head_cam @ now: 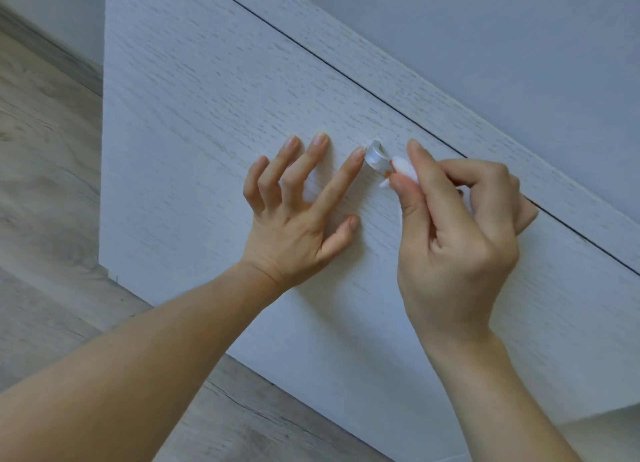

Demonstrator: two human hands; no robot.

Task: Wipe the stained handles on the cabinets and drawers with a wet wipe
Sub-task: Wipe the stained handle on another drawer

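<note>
1. Handle: small silver knob, sits mid-panel on the white wood-grain drawer front, just below the dark gap line. Orange stain visible at its lower right edge, next to the wipe.
2. Floor: grey wood-look planks, far left and along the bottom under the panel.
3. Left hand: fingers spread, tips pressed flat on the drawer front. Index fingertip touches the knob's left side. Holds nothing.
4. Wipe: white, bunched, touching the knob's right side at the stain. Only a small part shows; the rest is hidden behind the fingers.
5. Right hand: thumb and index finger pinch the wipe, other fingers curled in behind. Hand sits right of the knob, across the gap line.
6. Wall: plain grey, upper right above the cabinet.
</note>
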